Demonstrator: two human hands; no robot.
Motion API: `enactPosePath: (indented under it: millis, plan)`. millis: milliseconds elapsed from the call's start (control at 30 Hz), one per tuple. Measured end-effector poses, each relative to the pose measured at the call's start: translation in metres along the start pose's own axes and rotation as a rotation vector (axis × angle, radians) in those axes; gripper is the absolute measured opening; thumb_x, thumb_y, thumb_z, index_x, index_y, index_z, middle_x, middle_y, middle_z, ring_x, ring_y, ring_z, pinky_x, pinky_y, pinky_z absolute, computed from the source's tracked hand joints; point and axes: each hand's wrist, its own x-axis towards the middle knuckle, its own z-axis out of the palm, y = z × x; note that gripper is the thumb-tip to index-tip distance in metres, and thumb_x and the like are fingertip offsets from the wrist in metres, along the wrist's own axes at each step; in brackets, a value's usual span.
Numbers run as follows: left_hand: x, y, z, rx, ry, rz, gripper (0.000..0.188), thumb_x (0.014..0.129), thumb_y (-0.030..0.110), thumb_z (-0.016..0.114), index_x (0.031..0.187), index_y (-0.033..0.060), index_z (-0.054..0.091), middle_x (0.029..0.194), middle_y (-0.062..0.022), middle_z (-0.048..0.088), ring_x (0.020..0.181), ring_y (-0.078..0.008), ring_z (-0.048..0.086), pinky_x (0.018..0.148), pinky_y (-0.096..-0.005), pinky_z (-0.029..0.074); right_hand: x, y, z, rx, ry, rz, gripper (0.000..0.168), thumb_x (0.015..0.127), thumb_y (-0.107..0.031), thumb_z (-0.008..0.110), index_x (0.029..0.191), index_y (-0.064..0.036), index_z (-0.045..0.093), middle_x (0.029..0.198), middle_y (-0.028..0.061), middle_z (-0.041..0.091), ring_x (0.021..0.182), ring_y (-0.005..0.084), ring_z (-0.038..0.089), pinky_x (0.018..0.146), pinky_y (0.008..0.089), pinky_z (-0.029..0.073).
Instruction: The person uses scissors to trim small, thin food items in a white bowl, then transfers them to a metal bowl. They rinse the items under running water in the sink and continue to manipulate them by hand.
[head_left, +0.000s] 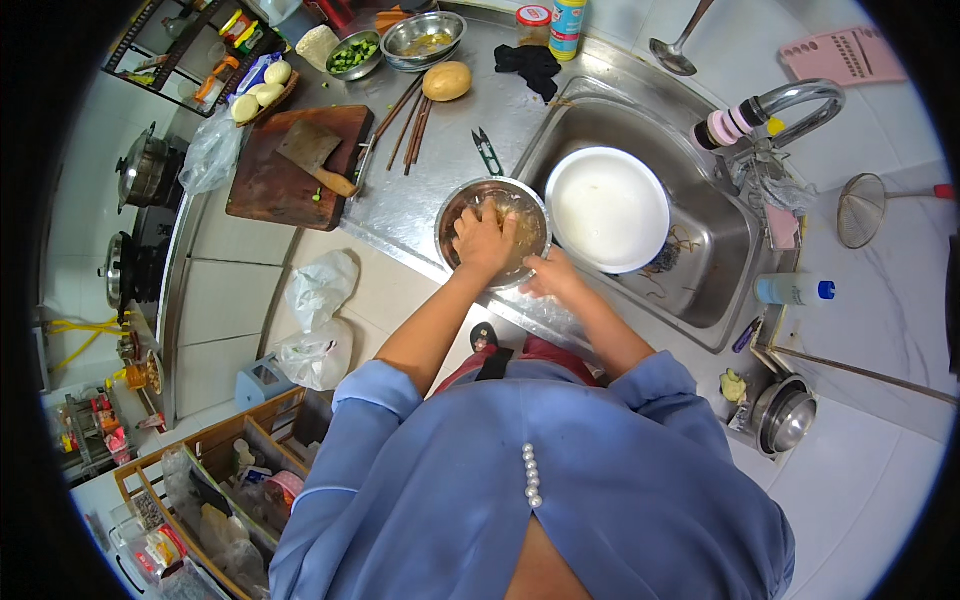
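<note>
A stainless steel bowl sits at the front edge of the metal counter, left of the sink. My left hand reaches down into it, fingers apart in a wet, pale brownish mixture. I cannot make out what the mixture is, and it partly hides the fingertips. At the bowl's lower right, my right hand grips the rim. Just behind the bowl lie small dark green thread snips. A white basin holding whitish content stands in the sink, close by on the right.
A cleaver rests on a wooden cutting board at left. Chopsticks and a potato-like tuber lie behind. The faucet arches over the stainless sink. Plastic bags are on the floor beside a wooden drawer.
</note>
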Motion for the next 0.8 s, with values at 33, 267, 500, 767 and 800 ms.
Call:
enactPosePath:
  millis: [33,267,500,767,800]
  plan:
    - [-0.001,0.007,-0.002,0.014,-0.030,-0.018,0.057,0.085,0.046,0.043,0.131,0.0127,0.040,0.125,-0.0188,0.037,0.116,-0.0357,0.034,0.095,-0.0485,0.031,0.007,0.008,0.003,0.116,-0.004,-0.065,0.027,0.080,-0.013,0.055,0.104,-0.001,0.050,0.091,0.0129,0.056,0.065,0.0222,0.058,0.046,0.0314,0.049]
    - [-0.012,0.040,0.002,0.038,-0.155,0.326,0.038,0.091,0.039,0.036,0.112,0.0174,0.059,0.113,-0.0157,0.051,0.105,-0.0367,0.043,0.090,-0.0469,0.036,0.004,0.018,-0.013,0.376,0.057,-0.146,0.020,0.084,-0.012,0.047,0.100,-0.002,0.051,0.084,0.0089,0.059,0.063,0.0168,0.057,0.045,0.0279,0.048]
    - [0.001,0.069,0.022,0.104,-0.397,0.665,0.055,0.094,0.041,0.022,0.096,0.0056,0.064,0.092,-0.0123,0.063,0.099,-0.0273,0.048,0.092,-0.0388,0.030,-0.034,0.001,-0.046,0.490,0.137,-0.166,0.019,0.087,-0.015,0.045,0.100,-0.003,0.051,0.082,0.0076,0.059,0.060,0.0147,0.055,0.045,0.0253,0.047]
    - [0.001,0.114,0.020,0.271,-0.655,0.763,0.081,0.088,0.062,0.010,0.092,0.0048,0.067,0.092,-0.0107,0.065,0.100,-0.0271,0.048,0.094,-0.0359,0.030,-0.034,0.015,-0.072,0.683,0.143,-0.184,0.020,0.089,-0.023,0.044,0.089,-0.006,0.054,0.069,0.0055,0.058,0.054,0.0135,0.054,0.045,0.0236,0.043]
    - [0.001,0.120,0.018,0.291,-0.679,0.765,0.082,0.087,0.064,0.009,0.092,0.0055,0.067,0.092,-0.0099,0.065,0.100,-0.0268,0.048,0.095,-0.0356,0.029,-0.031,0.018,-0.074,0.725,0.125,-0.184,0.020,0.090,-0.023,0.044,0.088,-0.006,0.054,0.069,0.0048,0.057,0.055,0.0129,0.054,0.045,0.0230,0.042]
